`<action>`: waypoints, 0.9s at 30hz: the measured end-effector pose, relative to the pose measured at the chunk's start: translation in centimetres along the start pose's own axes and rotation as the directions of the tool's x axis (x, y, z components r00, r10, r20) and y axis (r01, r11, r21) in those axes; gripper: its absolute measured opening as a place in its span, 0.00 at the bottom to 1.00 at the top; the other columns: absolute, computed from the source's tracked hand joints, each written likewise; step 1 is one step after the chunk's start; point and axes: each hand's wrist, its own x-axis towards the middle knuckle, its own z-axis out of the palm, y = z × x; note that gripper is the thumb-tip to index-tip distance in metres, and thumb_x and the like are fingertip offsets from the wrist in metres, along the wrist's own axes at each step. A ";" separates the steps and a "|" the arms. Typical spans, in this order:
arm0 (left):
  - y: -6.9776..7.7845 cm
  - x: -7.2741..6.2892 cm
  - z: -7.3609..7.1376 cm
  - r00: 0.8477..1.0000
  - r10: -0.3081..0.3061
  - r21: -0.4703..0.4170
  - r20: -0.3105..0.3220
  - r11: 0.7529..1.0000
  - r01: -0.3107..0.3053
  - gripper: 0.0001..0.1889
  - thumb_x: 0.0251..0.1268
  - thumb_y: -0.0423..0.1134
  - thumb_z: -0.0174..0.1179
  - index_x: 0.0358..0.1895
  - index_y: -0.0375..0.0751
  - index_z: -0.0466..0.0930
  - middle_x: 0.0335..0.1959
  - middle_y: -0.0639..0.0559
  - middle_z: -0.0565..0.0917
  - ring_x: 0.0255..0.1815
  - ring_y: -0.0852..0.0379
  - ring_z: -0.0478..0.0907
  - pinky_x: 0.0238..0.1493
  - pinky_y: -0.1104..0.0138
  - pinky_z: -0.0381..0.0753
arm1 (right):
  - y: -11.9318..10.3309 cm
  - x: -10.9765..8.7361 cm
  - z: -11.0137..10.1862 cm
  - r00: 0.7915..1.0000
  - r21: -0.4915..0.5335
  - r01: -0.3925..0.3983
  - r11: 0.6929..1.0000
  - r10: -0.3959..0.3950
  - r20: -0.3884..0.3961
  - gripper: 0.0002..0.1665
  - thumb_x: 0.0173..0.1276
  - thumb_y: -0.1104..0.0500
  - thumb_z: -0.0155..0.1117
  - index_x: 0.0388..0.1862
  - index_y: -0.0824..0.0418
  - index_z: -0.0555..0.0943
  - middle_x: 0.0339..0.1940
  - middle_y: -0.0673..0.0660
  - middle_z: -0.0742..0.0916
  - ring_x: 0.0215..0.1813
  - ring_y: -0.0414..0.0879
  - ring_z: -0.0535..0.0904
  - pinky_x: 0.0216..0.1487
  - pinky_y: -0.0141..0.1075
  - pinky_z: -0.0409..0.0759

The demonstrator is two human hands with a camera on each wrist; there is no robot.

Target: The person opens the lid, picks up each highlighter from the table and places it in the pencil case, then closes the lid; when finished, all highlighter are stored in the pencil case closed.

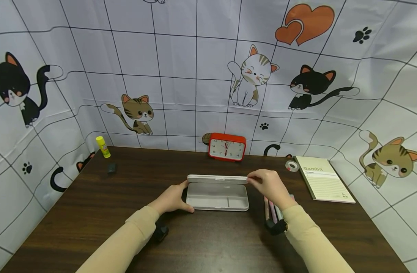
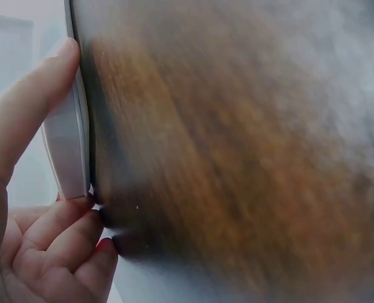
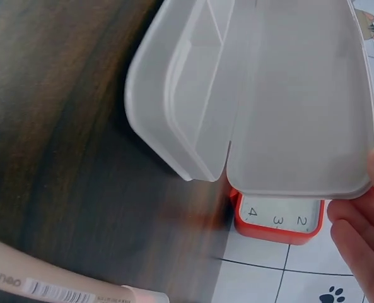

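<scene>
A white, translucent pencil case [image 1: 216, 209] lies on the dark wooden table, its hinged lid [image 3: 300, 101] raised. A small divider shows inside, toward the right end of the tray. My left hand [image 1: 173, 198] grips the case's left end, thumb at the front corner and fingers behind; the left wrist view shows the thumb [image 2: 48, 82] on the case's edge. At the lid's right corner, my right hand [image 1: 270, 185] pinches the rim between thumb and fingers. Several pens [image 1: 272, 212] lie under my right wrist, partly hidden; a beige one [image 3: 54, 278] shows in the right wrist view.
A red alarm clock [image 1: 227, 147] stands behind the case. At the right are a tape roll [image 1: 292, 166] and a Gambit notepad [image 1: 326, 179]. A yellow glue stick [image 1: 103, 147] and a small dark block [image 1: 111, 168] sit far left. Patterned cloth walls surround the table.
</scene>
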 end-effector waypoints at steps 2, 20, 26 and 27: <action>0.0 0.0 0.0 1.000 -0.001 0.004 -0.002 1.000 0.001 0.56 0.36 0.51 0.78 0.70 0.31 0.58 0.61 0.33 0.74 0.59 0.41 0.74 0.59 0.52 0.72 | 0.1 0.1 0.0 1.000 0.017 -0.007 1.000 0.007 -0.017 0.04 0.57 0.63 0.72 0.33 0.58 0.87 0.32 0.50 0.87 0.33 0.41 0.81 0.34 0.37 0.81; -0.3 -0.2 0.1 1.000 0.029 0.003 -0.004 1.000 -0.029 0.54 0.37 0.51 0.78 0.69 0.33 0.60 0.58 0.37 0.77 0.57 0.44 0.76 0.58 0.55 0.74 | 1.9 1.6 0.7 0.981 0.141 -0.174 0.975 0.184 -0.058 0.04 0.60 0.59 0.70 0.35 0.57 0.88 0.31 0.53 0.89 0.29 0.42 0.82 0.29 0.34 0.77; -0.3 -0.3 0.1 1.000 0.029 0.008 0.007 1.000 -0.029 0.54 0.38 0.51 0.78 0.70 0.33 0.60 0.59 0.37 0.77 0.57 0.44 0.76 0.58 0.55 0.74 | 2.2 2.2 0.7 0.974 0.176 -0.213 0.961 0.223 -0.038 0.04 0.61 0.59 0.69 0.35 0.57 0.88 0.32 0.54 0.89 0.29 0.43 0.81 0.28 0.33 0.76; -0.3 -0.3 0.1 1.000 0.030 0.010 0.009 1.000 -0.030 0.54 0.38 0.51 0.78 0.70 0.33 0.60 0.59 0.37 0.77 0.57 0.45 0.76 0.58 0.55 0.74 | 2.3 2.3 0.7 0.974 0.175 -0.217 0.960 0.226 -0.034 0.04 0.61 0.59 0.69 0.35 0.57 0.88 0.32 0.54 0.89 0.29 0.43 0.81 0.28 0.33 0.76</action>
